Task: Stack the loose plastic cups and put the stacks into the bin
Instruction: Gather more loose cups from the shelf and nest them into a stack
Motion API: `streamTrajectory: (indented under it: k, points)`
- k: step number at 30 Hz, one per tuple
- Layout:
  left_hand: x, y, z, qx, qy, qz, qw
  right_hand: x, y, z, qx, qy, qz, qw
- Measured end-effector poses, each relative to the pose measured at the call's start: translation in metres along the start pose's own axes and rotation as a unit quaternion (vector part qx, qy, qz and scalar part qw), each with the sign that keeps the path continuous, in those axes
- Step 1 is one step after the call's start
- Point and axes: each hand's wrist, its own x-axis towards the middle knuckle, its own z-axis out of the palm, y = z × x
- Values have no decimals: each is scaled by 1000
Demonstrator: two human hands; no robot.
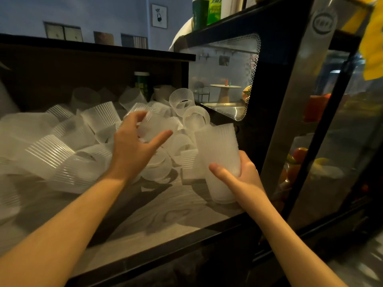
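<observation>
A big heap of loose ribbed translucent plastic cups covers the left and middle of a wood-grain counter. My right hand grips a tall stack of nested cups from below, held upright at the right of the heap. My left hand reaches into the pile, its fingers and thumb spread round one loose cup; the cup is blurred and I cannot tell whether the fingers have closed on it. No bin is in view.
A glass-fronted display fridge with fruit inside stands close on the right. A dark raised ledge backs the counter, with a bottle behind the cups. Green bottles stand on top of the fridge. The counter's black front edge runs below my arms.
</observation>
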Motion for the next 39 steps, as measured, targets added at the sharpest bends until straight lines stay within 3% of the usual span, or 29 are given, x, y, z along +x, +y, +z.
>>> streamTrajectory:
  k: [6,10,14,20,25,30,32,34,36,39]
  points:
    - [-4,6,-19,-151,16,-73,986,-3,-6,3,-44,-17,-39,998]
    - [-3,19,-22,-189,39,-77,978,-6,-10,6,-124,-32,-88,988]
    - [-2,26,-23,-245,2,-71,967,-4,-14,8,-189,-49,-118,974]
    - [-8,34,-28,-139,-183,-8,973,-3,-25,15,-270,-96,-177,942]
    - [-6,34,-33,-112,-226,-27,967,-4,-24,16,-262,-88,-185,943]
    - [1,24,-26,-4,-288,-9,957,-4,-28,20,-281,-98,-200,933]
    - [-3,23,-13,-61,-314,-28,947,-4,-27,22,-285,-99,-200,932]
    - [-11,30,-7,-149,-299,-30,942,-4,-23,21,-255,-87,-183,946]
    - [-11,33,-8,-197,-202,-30,959,-6,-20,16,-161,-52,-135,976]
    - [-10,29,-8,-148,-74,-43,985,-13,-12,5,-33,5,-65,997]
